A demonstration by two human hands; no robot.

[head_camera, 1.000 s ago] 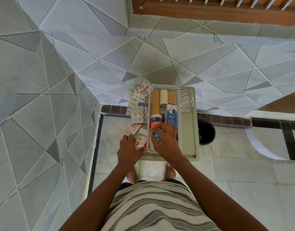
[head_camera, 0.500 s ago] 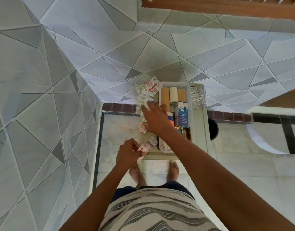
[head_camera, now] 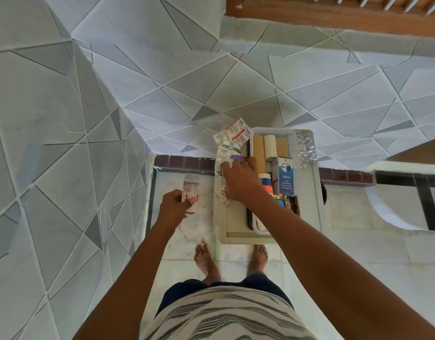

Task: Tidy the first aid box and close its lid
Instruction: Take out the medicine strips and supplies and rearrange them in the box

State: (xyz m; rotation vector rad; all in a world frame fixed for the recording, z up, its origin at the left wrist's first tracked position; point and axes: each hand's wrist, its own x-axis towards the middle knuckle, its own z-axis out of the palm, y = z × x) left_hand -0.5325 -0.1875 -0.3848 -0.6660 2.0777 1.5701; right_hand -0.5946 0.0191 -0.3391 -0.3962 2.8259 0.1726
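The clear first aid box (head_camera: 272, 130) stands open on a small pale table (head_camera: 311, 197). Inside lie tan and white bandage rolls (head_camera: 269, 146), a blue-and-white carton (head_camera: 286, 179) and a white bottle with an orange band (head_camera: 265, 181). Several pill strips (head_camera: 232, 141) are piled on the table left of the box. My right hand (head_camera: 241, 180) reaches over that pile, fingers on a strip with a purple edge. My left hand (head_camera: 173, 207) is off the table's left side, closed on a red-and-silver pill strip (head_camera: 190, 190). No lid can be made out.
More silver blister strips (head_camera: 306, 150) lie on the table right of the box. A dark round bin (head_camera: 323, 190) shows behind the table's right edge. Tiled walls close in at left and behind. My bare feet (head_camera: 207, 262) stand just before the table.
My right hand left the box's near end and moved up-left onto the pile of pill strips. My left hand drew away from the table to the left with a strip in it.
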